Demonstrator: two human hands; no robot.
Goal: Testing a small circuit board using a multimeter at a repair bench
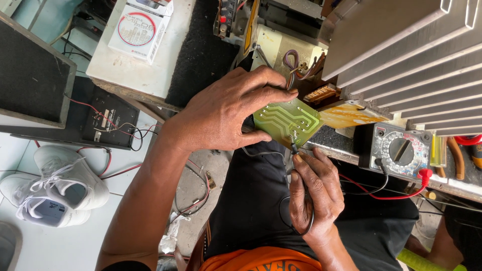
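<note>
- A ribbed metal heat sink (pixel 411 60) fills the upper right of the frame, its fins running at a slant.
- A black speaker box (pixel 30 80) sits at the upper left, with red and black wires trailing from the panel beside it.
- A white counter (pixel 145 65) at top centre carries a white carton (pixel 140 27).
- A pair of white sneakers (pixel 55 188) lies on the floor at the lower left.
- The left hand (pixel 221 113), at centre frame, has its grip clamped on the green circuit board (pixel 287 120), thumb under the near edge and fingers over the far edge.
- The right hand (pixel 314 193), just below the board, pinches a black test probe (pixel 293 148); the probe tip touches the board's lower edge.
- An analogue multimeter (pixel 400 150) rests on the counter edge at right, a red lead plugged into it.
- The green circuit board is held in the air at centre frame, copper traces facing up.
</note>
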